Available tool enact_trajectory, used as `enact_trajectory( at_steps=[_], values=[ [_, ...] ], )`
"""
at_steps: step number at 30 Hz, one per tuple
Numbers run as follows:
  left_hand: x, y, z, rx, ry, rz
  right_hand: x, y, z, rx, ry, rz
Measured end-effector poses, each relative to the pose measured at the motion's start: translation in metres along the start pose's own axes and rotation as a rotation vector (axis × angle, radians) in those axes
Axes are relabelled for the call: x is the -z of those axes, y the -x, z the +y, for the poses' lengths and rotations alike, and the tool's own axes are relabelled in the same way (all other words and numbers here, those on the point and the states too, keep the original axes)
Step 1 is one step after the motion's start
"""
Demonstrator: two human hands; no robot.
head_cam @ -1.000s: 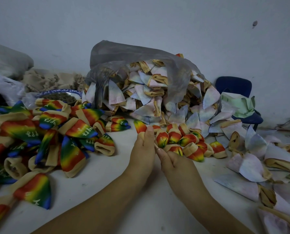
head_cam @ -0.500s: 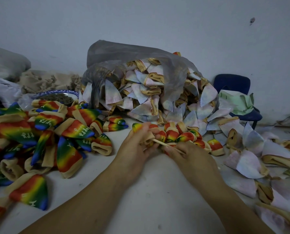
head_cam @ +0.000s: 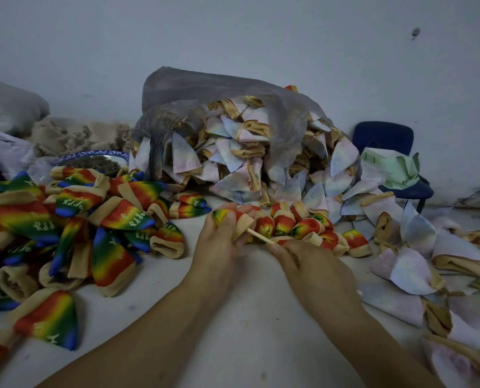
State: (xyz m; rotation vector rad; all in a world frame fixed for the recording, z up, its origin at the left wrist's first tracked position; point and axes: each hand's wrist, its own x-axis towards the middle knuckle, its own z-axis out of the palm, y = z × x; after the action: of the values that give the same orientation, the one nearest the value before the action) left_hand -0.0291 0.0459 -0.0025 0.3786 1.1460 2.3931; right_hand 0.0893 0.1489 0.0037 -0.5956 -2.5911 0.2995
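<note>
Rainbow-printed cloth with a beige cuff sits in the left hand (head_cam: 219,245). This small fabric piece (head_cam: 234,219) is held just above the white bench (head_cam: 233,331), near the middle of the view. The fingers (head_cam: 227,229) are curled round it, and its cuff opening is turned toward the right. The right hand (head_cam: 314,264) pinches a thin pale stick (head_cam: 258,237) between thumb and fingertips. The stick slants up and to the left, and its far end disappears at the edge of the cuff. The two hands are close together but do not touch.

Just behind them lies a row of bunched rainbow pieces (head_cam: 297,225), tight and rounded, touching one another. To the left a loose heap of flat rainbow pieces (head_cam: 73,219) spreads across the bench, many showing white lettering and open beige cuffs. Behind the row, a grey plastic bag (head_cam: 191,88) lies slumped open against the wall, and pale pieces (head_cam: 233,163) with washed-out pink and blue faces spill out of it. More of these are scattered down the right side of the bench.

A blue-rimmed bowl (head_cam: 93,161) stands between the bag and the rainbow heap, with something dark in it. At the far right a blue chair (head_cam: 384,135) carries a folded green cloth (head_cam: 392,169).
</note>
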Motion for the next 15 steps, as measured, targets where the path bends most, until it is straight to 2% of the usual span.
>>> enact_trajectory(
  at_steps=[5, 7, 11, 13, 15],
  values=[
    [-0.002, 0.002, 0.003, 0.047, 0.066, -0.116, -0.002, 0.001, -0.002, -0.010, -0.045, 0.009],
    [-0.002, 0.002, 0.006, 0.055, 0.076, -0.182, -0.005, 0.000, -0.003, -0.054, -0.169, -0.029],
    [0.001, 0.002, 0.012, 0.060, 0.102, -0.324, -0.002, -0.002, -0.007, -0.183, -0.652, -0.192],
    [0.004, 0.002, 0.014, 0.061, 0.083, -0.385, 0.000, -0.002, -0.005, -0.203, -0.694, -0.232],
    [0.006, 0.001, 0.010, 0.063, 0.012, -0.372, 0.000, -0.002, -0.004, -0.193, -0.655, -0.218]
  ],
)
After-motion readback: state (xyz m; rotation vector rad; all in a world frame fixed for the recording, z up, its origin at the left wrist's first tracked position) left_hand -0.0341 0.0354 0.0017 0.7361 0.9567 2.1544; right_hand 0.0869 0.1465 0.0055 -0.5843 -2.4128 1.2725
